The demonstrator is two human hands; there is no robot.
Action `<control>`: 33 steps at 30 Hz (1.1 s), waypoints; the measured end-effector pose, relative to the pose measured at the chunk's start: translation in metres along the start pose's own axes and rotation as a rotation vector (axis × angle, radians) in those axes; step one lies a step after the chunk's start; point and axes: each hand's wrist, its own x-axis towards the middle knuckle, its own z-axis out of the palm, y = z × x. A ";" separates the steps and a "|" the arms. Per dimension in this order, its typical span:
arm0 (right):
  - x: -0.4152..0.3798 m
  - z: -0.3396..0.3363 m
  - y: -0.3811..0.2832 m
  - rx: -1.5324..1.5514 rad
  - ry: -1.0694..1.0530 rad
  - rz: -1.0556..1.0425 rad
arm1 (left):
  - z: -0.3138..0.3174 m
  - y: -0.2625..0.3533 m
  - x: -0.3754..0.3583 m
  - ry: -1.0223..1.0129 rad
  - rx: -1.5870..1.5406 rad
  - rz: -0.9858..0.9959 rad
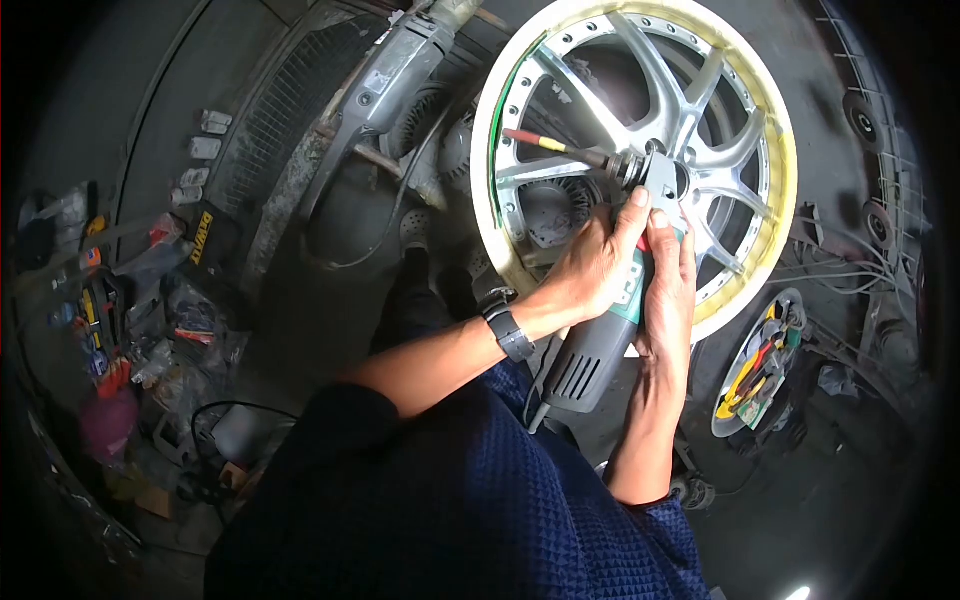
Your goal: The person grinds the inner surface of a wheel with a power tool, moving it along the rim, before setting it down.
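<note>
While a clutter of tools [100,330] lies far left on the floor:
- left hand [590,265], fingers curled around the angle grinder [610,320], wears a wristwatch [508,328];
- right hand [668,295] clasps the same grinder body from the other side;
- the grinder's head meets the silver alloy wheel [700,110], ringed with yellow masking tape [778,200].

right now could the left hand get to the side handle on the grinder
Probably yes. The left hand is wrapped on the grinder near its head, and the side handle juts out to the left just above it, in front of the wheel, with nothing between.
</note>
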 end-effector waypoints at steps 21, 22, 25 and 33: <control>0.017 -0.003 -0.001 -0.008 0.025 -0.016 | -0.004 0.005 0.016 -0.068 -0.049 -0.034; 0.014 -0.002 -0.003 0.010 0.032 0.002 | -0.004 0.008 0.013 -0.068 -0.026 -0.062; 0.008 -0.006 -0.007 0.001 0.020 0.021 | 0.006 0.004 0.003 0.011 -0.079 -0.052; 0.015 -0.003 -0.006 0.016 0.042 -0.011 | 0.002 0.000 0.022 -0.050 -0.083 -0.037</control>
